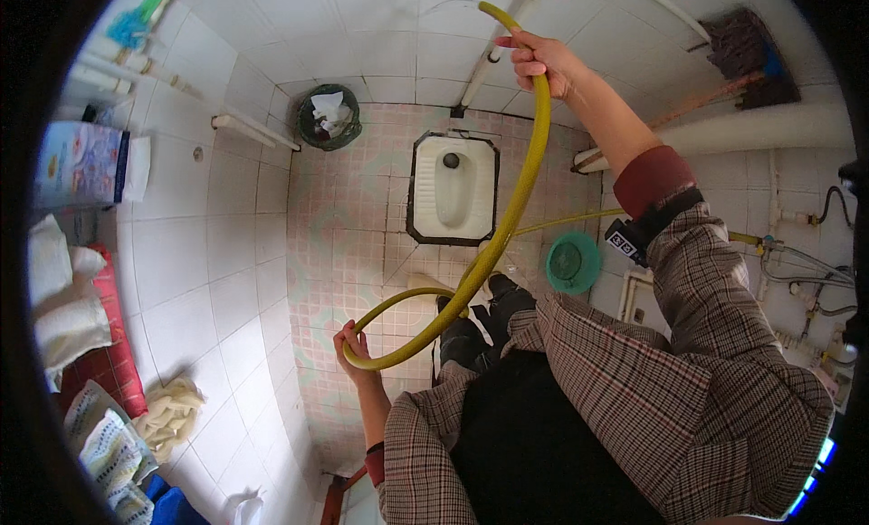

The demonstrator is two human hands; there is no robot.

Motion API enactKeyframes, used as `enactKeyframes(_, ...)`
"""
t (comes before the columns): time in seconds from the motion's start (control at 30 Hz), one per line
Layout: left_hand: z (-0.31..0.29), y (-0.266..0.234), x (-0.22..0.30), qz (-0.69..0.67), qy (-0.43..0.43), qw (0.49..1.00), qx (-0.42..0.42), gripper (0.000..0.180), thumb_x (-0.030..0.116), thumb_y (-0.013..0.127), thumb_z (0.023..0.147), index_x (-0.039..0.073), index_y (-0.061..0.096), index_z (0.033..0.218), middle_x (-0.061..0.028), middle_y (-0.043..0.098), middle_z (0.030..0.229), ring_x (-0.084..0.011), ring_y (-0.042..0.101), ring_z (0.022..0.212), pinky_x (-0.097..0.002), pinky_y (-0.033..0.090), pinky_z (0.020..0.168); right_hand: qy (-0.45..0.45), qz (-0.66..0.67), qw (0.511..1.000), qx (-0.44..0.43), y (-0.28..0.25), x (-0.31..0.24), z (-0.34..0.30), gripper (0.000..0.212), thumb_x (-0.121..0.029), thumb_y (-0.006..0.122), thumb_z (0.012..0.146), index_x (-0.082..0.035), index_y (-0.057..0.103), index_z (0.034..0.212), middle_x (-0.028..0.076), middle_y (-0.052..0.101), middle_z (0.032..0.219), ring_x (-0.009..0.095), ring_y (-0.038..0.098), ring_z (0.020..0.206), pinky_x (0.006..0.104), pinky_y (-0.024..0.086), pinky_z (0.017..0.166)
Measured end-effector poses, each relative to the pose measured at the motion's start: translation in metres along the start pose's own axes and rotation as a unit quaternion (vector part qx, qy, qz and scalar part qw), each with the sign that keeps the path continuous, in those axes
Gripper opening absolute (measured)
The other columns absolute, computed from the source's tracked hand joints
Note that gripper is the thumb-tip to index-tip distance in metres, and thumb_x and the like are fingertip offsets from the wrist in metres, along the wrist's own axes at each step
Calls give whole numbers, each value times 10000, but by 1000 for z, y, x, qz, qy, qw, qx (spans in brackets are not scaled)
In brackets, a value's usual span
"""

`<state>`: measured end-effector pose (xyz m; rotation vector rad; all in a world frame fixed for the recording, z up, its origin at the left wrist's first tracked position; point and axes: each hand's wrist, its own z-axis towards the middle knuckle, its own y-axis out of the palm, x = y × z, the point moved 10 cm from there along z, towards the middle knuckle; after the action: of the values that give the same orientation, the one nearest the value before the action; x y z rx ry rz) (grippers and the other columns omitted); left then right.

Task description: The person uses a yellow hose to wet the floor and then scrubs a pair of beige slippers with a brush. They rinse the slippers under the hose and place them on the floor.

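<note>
A long yellow-green hose (520,197) runs in a loop between my two hands. My right hand (549,65), raised at the far wall, is closed around it near its free end, which points up and left at the white tiles. A thin faint arc shows beside that end; I cannot tell whether it is water. Lower and to the left, my left hand (356,348) grips the hose at its bend. From there the hose doubles back over my shoes and stretches right toward pipes at the wall. The white squat toilet (471,176) lies behind the loop.
A bin (308,131) with a dark bag holds paper in the far left corner. The teal basin (593,250) sits right of my feet. A large white pipe (742,140) crosses the right wall. At left are a tissue pack (77,163) and cloths (77,299).
</note>
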<state>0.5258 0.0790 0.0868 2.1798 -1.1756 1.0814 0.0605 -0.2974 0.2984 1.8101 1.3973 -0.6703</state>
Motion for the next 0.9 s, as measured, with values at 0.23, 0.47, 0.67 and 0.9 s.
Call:
enactKeyframes(0.23,14,-31,-19,-37,3,999,-3,221,297,513,981,77,506,1009,-55,568,1208,-151,529,1101,-324,411,979,0,10,996,92,-5,32,-5,265,-327,425,1004,-77,508,981,-101,387,582,18,313,396,220,316,441)
enactKeyframes(0.47,24,-44,-33,-33,-5,999,-12,221,303,513,981,83,513,1001,-53,569,1219,-143,532,1088,-319,410,968,29,21,992,122,-4,56,3,236,-300,424,1004,-94,517,938,-98,412,579,22,335,394,227,330,448)
enactKeyframes(0.67,28,-56,-37,-40,-19,999,-9,213,300,520,979,87,519,982,-48,568,1223,-139,524,1090,-307,410,951,-10,36,990,139,-4,58,6,205,-275,440,995,-93,514,937,-101,409,584,19,331,400,244,331,454)
enactKeyframes(0.9,34,-65,-46,-56,2,998,-28,214,295,516,981,81,514,979,-55,560,1239,-141,517,1092,-311,406,954,-3,3,995,96,28,64,6,215,-283,461,989,-79,514,950,-101,401,584,18,330,400,231,313,445)
